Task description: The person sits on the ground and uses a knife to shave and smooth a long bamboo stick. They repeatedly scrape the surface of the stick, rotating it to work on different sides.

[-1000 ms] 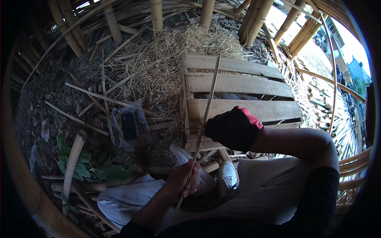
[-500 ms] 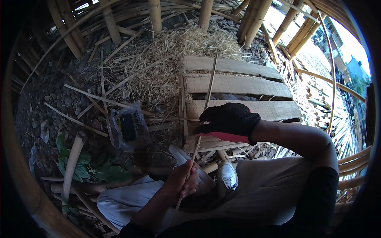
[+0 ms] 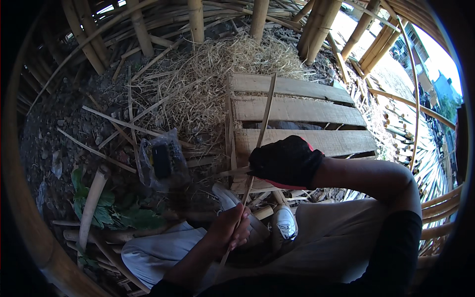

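Note:
A long thin bamboo strip (image 3: 267,109) slants from above the wooden crate down toward my lap. My bare left hand (image 3: 230,229) is closed round its lower part, above my legs. My right hand (image 3: 286,162), in a black glove with red edging, is closed in a fist against the strip farther up, over the crate's near left corner. From the left side of this fist sticks out a short flat piece that looks like a knife blade (image 3: 232,173), crossing the strip. The glove hides its handle. The slatted wooden crate (image 3: 299,110) stands just beyond my hands.
Pale shavings (image 3: 198,84) lie heaped behind and left of the crate. A clear plastic bag (image 3: 174,171) with a dark object sits on the ground at left, near green leaves (image 3: 101,210) and a bamboo pole (image 3: 94,203). Bamboo posts (image 3: 196,22) stand at the back.
My right hand has moved slightly down along the strip and turned, its fingers now curled into a fist. The strip's upper end has shifted a little right. My left hand stays closed on it.

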The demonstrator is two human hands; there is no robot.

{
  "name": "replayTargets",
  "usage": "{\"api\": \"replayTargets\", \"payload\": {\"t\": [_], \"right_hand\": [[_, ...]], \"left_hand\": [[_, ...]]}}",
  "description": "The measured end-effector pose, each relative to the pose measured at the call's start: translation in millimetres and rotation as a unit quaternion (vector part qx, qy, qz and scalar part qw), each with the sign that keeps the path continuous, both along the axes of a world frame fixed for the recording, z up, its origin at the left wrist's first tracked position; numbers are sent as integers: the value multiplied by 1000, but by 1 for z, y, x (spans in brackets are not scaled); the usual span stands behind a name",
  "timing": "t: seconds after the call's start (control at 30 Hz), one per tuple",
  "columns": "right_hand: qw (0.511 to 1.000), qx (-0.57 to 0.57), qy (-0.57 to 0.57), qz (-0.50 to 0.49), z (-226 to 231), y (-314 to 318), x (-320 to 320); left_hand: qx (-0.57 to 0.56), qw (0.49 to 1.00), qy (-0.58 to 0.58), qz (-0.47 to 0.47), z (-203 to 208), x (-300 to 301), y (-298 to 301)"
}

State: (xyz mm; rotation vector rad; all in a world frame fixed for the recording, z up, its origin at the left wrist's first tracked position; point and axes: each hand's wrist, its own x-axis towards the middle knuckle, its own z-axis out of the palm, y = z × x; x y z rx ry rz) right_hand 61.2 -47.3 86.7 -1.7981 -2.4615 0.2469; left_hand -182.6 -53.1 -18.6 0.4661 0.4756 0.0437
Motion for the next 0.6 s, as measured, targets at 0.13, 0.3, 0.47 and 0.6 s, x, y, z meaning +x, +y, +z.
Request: {"api": "replayTargets", "payload": {"t": [0.13, 0.3, 0.47, 0.6], "right_hand": [[999, 34, -31, 20, 6, -8, -2], [991, 87, -86, 56, 12, -14, -6], [995, 59, -66, 39, 6, -13, -4], [1000, 23, -9, 19, -7, -10, -2]], "left_hand": [[0, 1000, -7, -7, -1, 3, -1], [-13, 1000, -10, -6, -5, 0, -1], [-17, 1000, -4, -9, -4, 1, -1], [-18, 1000, -5, -3, -4, 1, -1]]}}
